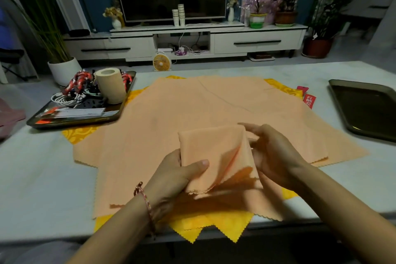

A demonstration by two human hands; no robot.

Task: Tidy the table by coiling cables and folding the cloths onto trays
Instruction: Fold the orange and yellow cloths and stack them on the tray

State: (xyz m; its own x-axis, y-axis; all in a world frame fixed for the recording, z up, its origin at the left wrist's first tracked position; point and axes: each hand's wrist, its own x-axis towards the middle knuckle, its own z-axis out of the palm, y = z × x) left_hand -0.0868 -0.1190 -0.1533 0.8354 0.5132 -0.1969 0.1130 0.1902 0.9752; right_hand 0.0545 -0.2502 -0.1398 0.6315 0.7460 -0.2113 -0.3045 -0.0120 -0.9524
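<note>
White table (42, 178), near edge: yellow cloths (214, 227) lie under spread orange cloths (171, 109). Just above these, folded cloth (214, 152) held in both hands: left hand (180, 176) grips its near-left corner, thumb on top; right hand (272, 152) grasps its right edge. Far left: tray (72, 123) holding cables (64, 98) and paper roll (111, 85). Far right: second tray (364, 109). Beyond: TV stand (257, 40).

We can read writing in only one place. The small red tag (310, 100) at the right edge of the yellow patterned cloth (282, 89) carries white Chinese characters. The top one reads 红, and those below it are too blurred for us. The white paper card (81, 112) in the dark rectangular tray (70, 123) on the left bears print too small to read.
</note>
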